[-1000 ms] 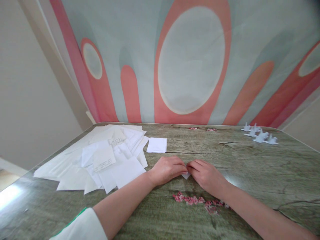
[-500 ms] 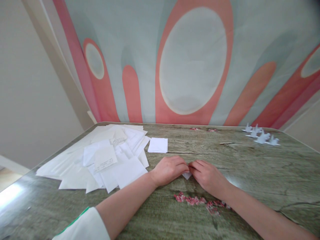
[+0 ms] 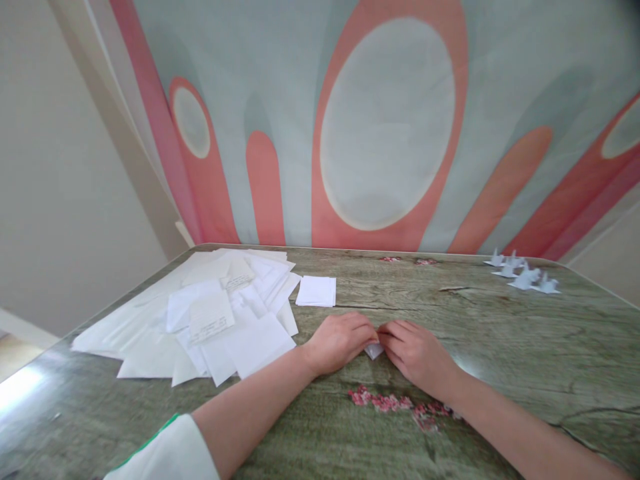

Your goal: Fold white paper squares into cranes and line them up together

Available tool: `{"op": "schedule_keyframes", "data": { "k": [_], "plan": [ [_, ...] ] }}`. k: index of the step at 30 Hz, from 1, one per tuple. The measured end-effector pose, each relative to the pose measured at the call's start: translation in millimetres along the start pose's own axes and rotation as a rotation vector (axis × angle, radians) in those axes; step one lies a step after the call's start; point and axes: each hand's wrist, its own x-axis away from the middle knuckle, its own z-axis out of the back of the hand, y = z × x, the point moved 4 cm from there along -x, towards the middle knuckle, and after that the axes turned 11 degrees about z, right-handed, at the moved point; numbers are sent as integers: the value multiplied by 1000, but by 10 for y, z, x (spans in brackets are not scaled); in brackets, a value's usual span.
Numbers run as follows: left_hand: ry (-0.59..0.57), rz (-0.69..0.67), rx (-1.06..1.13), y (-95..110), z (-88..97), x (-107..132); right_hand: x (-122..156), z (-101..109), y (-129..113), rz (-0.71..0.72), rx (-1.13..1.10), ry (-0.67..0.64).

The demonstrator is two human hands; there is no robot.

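Fingertips of our left hand and right hand meet, pinching a small white folded paper, mostly hidden beneath them; shape unclear

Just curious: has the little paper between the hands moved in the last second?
No; the little paper keeps its place just beyond the pink blossom print.

A grey-green mural wall with pink ovals rises behind the wood-grain table.
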Motion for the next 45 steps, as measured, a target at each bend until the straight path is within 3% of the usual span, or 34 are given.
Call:
{"op": "schedule_keyframes", "data": {
  "k": [20, 33, 45],
  "plan": [
    [35, 3, 92, -5, 15, 14, 11, 9, 3, -5, -16, 16],
    [29, 138, 191, -114, -22, 15, 56, -30, 55, -20, -35, 16],
    [24, 134, 187, -127, -42, 9, 42, -12, 40, -18, -81, 30]
  ]
}}
